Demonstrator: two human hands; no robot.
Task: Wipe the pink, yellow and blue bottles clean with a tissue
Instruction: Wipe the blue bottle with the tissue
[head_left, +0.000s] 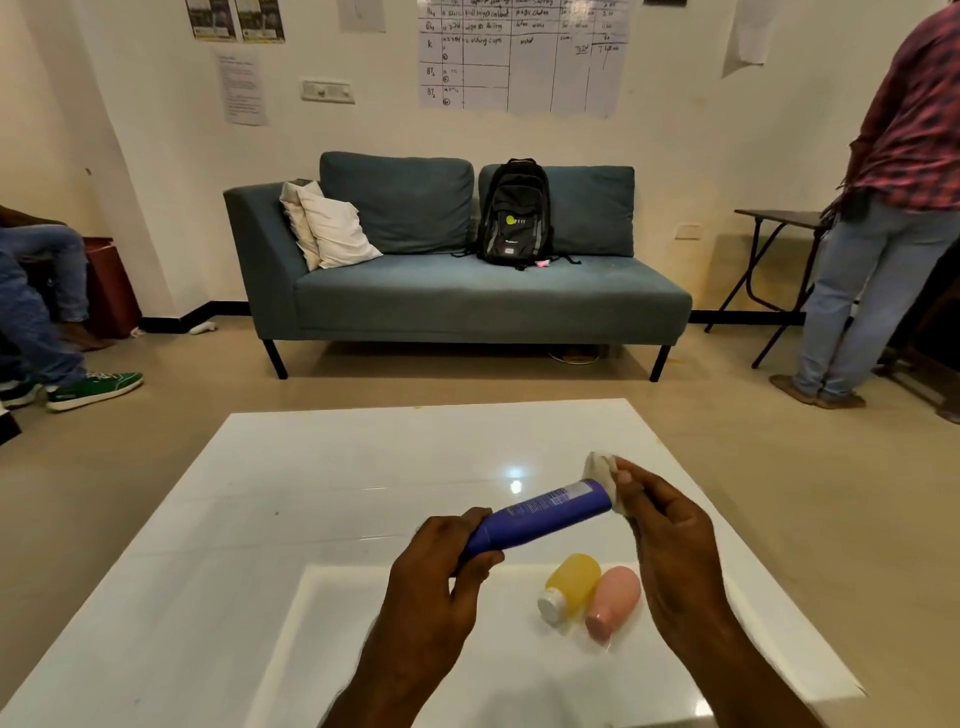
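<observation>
My left hand (441, 577) grips the lower end of the blue bottle (540, 517), which is held tilted above the white table (311, 493) with its far end up and to the right. My right hand (670, 540) pinches a white tissue (605, 475) against that far end. The yellow bottle (569, 584), with a white cap, and the pink bottle (613, 600) lie side by side on the table below my right hand, caps toward me.
Beyond the glossy table stands a teal sofa (467, 291) with a black backpack (514, 213). A seated person's legs (47, 332) are at the left. Another person (893, 208) stands at the right beside a dark folding table (779, 218).
</observation>
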